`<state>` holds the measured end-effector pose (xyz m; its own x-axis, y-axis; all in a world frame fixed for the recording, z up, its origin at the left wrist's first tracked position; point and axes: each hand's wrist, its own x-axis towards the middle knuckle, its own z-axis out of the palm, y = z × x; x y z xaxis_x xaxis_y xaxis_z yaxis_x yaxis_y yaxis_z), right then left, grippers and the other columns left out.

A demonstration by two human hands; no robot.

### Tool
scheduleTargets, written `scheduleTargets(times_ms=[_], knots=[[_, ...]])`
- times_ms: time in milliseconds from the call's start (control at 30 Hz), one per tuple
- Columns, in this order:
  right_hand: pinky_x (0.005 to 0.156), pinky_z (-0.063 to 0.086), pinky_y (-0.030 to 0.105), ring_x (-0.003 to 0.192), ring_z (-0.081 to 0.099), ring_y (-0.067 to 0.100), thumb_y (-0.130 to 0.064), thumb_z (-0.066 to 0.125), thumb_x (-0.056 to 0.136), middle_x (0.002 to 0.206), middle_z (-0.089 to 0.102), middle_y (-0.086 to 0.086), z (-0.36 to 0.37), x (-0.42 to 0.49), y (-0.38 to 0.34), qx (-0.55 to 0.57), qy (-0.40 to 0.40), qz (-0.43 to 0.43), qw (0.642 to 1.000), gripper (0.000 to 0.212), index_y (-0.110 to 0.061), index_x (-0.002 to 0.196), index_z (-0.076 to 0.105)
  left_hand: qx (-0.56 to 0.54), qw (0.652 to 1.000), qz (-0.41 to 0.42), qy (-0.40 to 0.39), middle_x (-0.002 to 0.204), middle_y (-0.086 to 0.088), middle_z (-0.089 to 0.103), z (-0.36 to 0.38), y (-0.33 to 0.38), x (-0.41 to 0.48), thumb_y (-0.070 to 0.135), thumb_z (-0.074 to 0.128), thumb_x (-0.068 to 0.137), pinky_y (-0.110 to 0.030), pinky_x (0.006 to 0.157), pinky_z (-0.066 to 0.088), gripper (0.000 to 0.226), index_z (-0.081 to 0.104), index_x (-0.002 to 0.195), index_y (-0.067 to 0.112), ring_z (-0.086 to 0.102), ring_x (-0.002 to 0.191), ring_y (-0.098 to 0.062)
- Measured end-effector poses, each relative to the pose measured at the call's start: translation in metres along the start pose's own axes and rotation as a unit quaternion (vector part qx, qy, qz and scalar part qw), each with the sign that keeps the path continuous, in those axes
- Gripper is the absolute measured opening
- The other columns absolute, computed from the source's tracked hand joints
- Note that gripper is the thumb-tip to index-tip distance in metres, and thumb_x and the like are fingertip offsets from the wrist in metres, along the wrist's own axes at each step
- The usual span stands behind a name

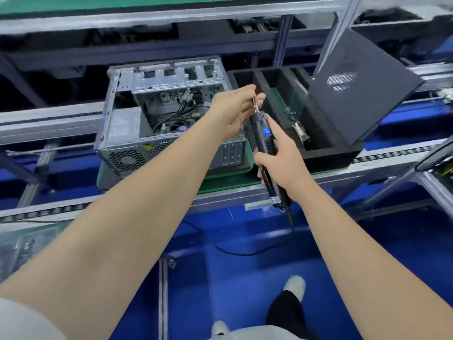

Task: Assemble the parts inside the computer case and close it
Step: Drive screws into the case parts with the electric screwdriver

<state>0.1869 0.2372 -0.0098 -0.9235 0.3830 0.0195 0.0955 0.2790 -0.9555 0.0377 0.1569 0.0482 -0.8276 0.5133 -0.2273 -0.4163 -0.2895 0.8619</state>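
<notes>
An open silver computer case (127,133) lies on its side on a green pallet, with cables and a metal drive cage visible inside. In front of it my right hand (282,160) grips a black electric screwdriver (263,136) that points up and away. My left hand (235,109) pinches the screwdriver's metal bit at its tip. To the right stands a black foam tray (326,153) holding a circuit card (300,128). The dark side panel (367,87) leans tilted on the tray's far right edge.
The pallet sits on a roller conveyor line (392,153) with aluminium rails behind and below. The screwdriver's black cord (232,251) trails down over the blue floor. My shoes (294,288) show at the bottom. Plastic-wrapped parts (22,246) lie at lower left.
</notes>
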Motion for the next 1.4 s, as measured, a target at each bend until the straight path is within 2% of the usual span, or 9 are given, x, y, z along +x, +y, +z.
scheduleTargets(times_ms=[200,534,701,801,934,1034,1134,1301,1401], knots=[[0.056,0.056,0.039,0.06,0.058,0.028,-0.001,0.065,0.083,0.089,0.07,0.008,0.053,-0.026,-0.009,0.104,-0.068,0.019,0.992,0.088,-0.053,0.15,0.043,0.035,0.999,0.026,-0.018,0.101,-0.025,0.075,-0.071,0.011,-0.039,-0.01,0.056,0.094,-0.036,0.089,0.06,0.019,0.062,0.112,-0.005,0.075,0.098,-0.029],[0.058,0.06,0.036,0.058,0.067,0.021,-0.008,0.066,0.091,0.123,0.066,0.008,0.093,-0.048,-0.007,-0.03,-0.133,0.009,0.991,0.094,-0.055,0.16,0.022,0.071,0.996,-0.015,0.044,0.103,-0.023,0.075,-0.145,0.015,-0.078,-0.005,0.069,0.091,-0.035,0.08,0.063,0.025,0.066,0.115,-0.008,0.075,0.097,-0.032],[0.06,0.063,0.041,0.059,0.068,0.022,-0.01,0.067,0.089,0.121,0.064,0.007,0.103,-0.053,0.0,-0.052,-0.144,0.032,0.988,0.095,-0.054,0.16,0.023,0.088,0.988,-0.049,0.113,0.1,-0.019,0.075,-0.15,0.001,-0.081,-0.006,0.069,0.09,-0.03,0.071,0.063,0.015,0.068,0.105,-0.006,0.077,0.087,-0.028],[0.054,0.057,0.04,0.057,0.062,0.026,-0.001,0.066,0.086,0.103,0.068,0.011,0.11,-0.057,0.007,0.041,-0.174,0.099,0.979,0.094,-0.051,0.158,0.031,0.084,0.985,-0.058,0.137,0.098,-0.018,0.075,-0.156,-0.011,-0.083,-0.005,0.069,0.09,-0.028,0.067,0.062,0.013,0.069,0.103,-0.003,0.077,0.085,-0.025],[0.055,0.053,0.039,0.058,0.059,0.029,0.004,0.066,0.08,0.09,0.066,0.012,0.125,-0.065,0.02,0.127,-0.207,0.15,0.958,0.094,-0.051,0.153,0.04,0.023,0.98,-0.14,0.141,0.095,-0.008,0.072,-0.164,-0.037,-0.09,0.011,0.067,0.096,-0.03,0.092,0.058,0.004,0.064,0.094,0.009,0.071,0.088,-0.016],[0.058,0.053,0.04,0.062,0.058,0.026,0.008,0.069,0.073,0.084,0.063,0.008,0.136,-0.072,0.031,0.178,-0.241,0.167,0.939,0.102,-0.053,0.151,0.04,-0.008,0.969,-0.193,0.155,0.089,-0.001,0.071,-0.169,-0.058,-0.094,0.022,0.066,0.098,-0.031,0.083,0.056,0.011,0.065,0.091,0.013,0.066,0.084,-0.015],[0.062,0.056,0.039,0.07,0.06,0.023,0.009,0.074,0.066,0.095,0.057,0.011,0.145,-0.076,0.037,0.178,-0.247,0.178,0.936,0.121,-0.061,0.153,0.027,-0.08,0.963,-0.204,0.155,0.083,-0.001,0.073,-0.169,-0.072,-0.094,0.018,0.062,0.1,-0.033,0.092,0.056,0.011,0.065,0.095,0.009,0.069,0.082,-0.017],[0.063,0.057,0.04,0.078,0.057,0.02,0.009,0.07,0.061,0.102,0.055,0.01,0.152,-0.069,0.04,0.168,-0.233,0.156,0.945,0.125,-0.066,0.149,0.023,-0.154,0.96,-0.175,0.156,0.086,-0.006,0.074,-0.164,-0.082,-0.087,0.007,0.061,0.098,-0.034,0.091,0.058,0.018,0.064,0.115,0.001,0.07,0.089,-0.02],[0.062,0.056,0.037,0.081,0.058,0.017,0.014,0.067,0.064,0.101,0.056,0.005,0.153,-0.06,0.04,0.155,-0.236,0.152,0.947,0.133,-0.059,0.159,0.009,-0.202,0.955,-0.146,0.163,0.09,-0.01,0.075,-0.165,-0.084,-0.083,0.0,0.057,0.097,-0.037,0.091,0.058,0.021,0.061,0.117,0.0,0.072,0.087,-0.023]])
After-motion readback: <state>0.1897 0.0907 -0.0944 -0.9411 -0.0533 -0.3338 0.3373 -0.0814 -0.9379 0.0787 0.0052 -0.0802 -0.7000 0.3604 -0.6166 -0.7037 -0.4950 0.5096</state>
